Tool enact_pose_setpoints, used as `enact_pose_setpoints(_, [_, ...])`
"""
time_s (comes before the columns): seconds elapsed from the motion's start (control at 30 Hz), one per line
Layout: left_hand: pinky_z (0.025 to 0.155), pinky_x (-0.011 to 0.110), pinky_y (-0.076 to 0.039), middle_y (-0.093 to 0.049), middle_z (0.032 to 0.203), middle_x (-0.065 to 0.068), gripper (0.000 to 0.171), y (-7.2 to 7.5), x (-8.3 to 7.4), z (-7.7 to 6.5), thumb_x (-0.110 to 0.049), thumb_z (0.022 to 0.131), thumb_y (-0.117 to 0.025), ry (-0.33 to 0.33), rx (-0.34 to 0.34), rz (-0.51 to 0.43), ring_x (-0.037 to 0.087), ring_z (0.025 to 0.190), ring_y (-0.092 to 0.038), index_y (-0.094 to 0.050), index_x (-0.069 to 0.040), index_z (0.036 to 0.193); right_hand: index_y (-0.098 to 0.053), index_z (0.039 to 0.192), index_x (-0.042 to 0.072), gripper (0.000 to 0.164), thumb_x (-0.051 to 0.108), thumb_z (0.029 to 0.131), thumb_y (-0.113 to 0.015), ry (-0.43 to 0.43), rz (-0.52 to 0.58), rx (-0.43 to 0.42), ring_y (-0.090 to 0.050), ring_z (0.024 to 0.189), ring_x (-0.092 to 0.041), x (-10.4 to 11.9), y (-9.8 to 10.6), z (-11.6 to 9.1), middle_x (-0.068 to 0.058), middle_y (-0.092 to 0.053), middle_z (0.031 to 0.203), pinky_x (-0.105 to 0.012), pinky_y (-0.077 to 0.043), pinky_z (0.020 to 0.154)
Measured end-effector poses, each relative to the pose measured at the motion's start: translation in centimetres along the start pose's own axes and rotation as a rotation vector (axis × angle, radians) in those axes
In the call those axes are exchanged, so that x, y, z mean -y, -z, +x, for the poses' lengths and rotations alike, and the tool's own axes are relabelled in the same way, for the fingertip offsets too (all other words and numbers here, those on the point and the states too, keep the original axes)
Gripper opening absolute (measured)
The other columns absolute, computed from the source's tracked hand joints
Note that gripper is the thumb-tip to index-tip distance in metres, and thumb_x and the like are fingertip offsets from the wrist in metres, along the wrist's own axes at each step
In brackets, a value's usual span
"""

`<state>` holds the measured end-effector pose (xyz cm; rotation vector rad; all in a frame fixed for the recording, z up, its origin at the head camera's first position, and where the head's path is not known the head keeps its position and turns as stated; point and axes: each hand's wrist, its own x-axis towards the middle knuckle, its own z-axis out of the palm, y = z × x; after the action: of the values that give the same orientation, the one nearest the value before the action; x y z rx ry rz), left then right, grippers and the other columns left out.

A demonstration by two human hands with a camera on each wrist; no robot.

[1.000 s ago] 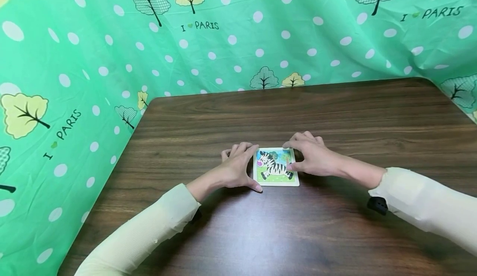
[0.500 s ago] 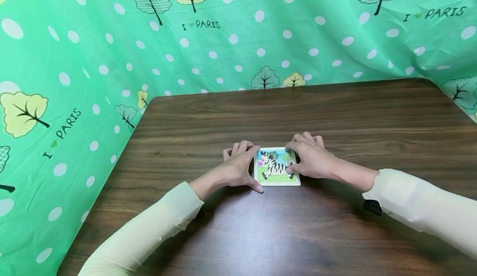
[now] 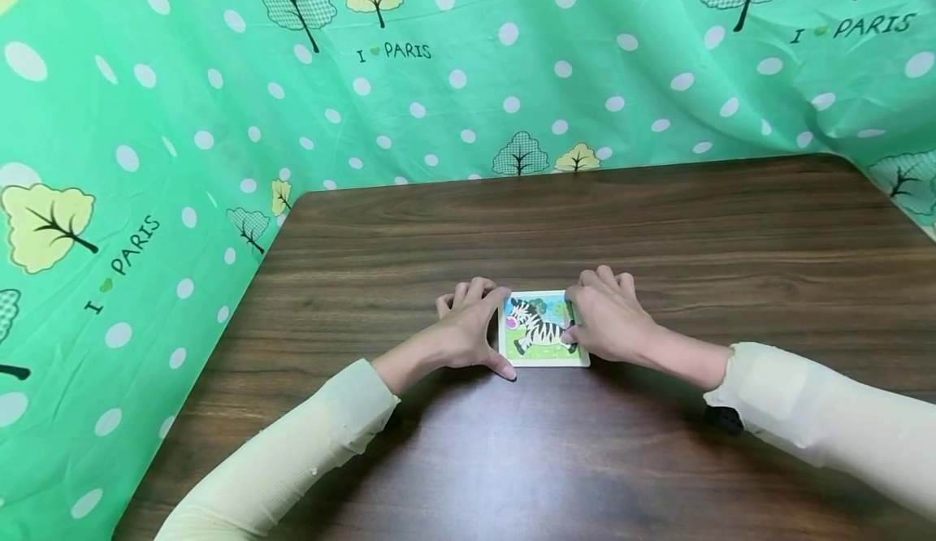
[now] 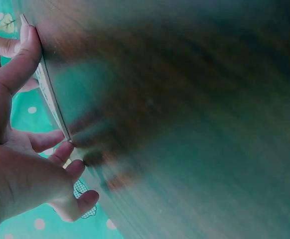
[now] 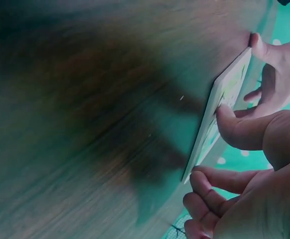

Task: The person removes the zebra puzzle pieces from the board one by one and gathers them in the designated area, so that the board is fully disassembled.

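Observation:
A square jigsaw puzzle (image 3: 543, 352) with a zebra picture and a white frame lies flat on the brown wooden table. My left hand (image 3: 466, 332) spans its left side, thumb at the near corner and index finger at the far one. Over the right side is my right hand (image 3: 613, 315), its thumb on the zebra's hind end and its index finger by the far right corner. In the left wrist view the puzzle's edge (image 4: 55, 107) shows thin between thumb and fingertips. The right wrist view has the right thumb (image 5: 234, 130) at the frame's rim, with the other fingers curled.
The dark table (image 3: 453, 232) stretches around the puzzle on all sides. Behind it and to the left hangs a green curtain (image 3: 409, 127) with white dots and printed trees. Black wrist devices (image 3: 724, 420) sit under the pale sleeves.
My right hand has slid slightly right and nearer along the puzzle's right side, and its forearm has come lower and inward. The left hand and the puzzle stay almost in place.

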<state>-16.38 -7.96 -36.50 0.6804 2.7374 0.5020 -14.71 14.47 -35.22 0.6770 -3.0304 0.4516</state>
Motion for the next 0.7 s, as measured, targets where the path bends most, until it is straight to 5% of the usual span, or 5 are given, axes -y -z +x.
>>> enact_pose_setpoints(0.33, [0.101, 0.055, -0.018, -0.031, 0.144, 0.006, 0.113, 0.04, -0.13, 0.05, -0.05, 0.052, -0.09, -0.005, 0.0, 0.016, 0.025, 0.126, -0.027, -0.037, -0.017, 0.146, -0.06, 0.084, 0.002, 0.032, 0.017, 0.069, -0.084, -0.073, 0.055, 0.053, -0.038, 0.085, -0.031, 0.53, 0.02, 0.46, -0.008, -0.047, 0.081, -0.044, -0.028, 0.074])
enact_pose_setpoints(0.7, [0.103, 0.057, -0.016, -0.031, 0.144, 0.006, 0.112, 0.11, -0.25, 0.09, -0.048, 0.053, -0.09, 0.001, 0.003, 0.02, 0.025, 0.125, -0.027, -0.036, -0.018, 0.146, -0.056, 0.115, -0.013, 0.06, 0.013, 0.068, -0.083, -0.204, 0.179, 0.094, -0.039, 0.094, -0.037, 0.61, -0.09, 0.76, -0.021, -0.054, 0.103, -0.047, -0.029, 0.082])
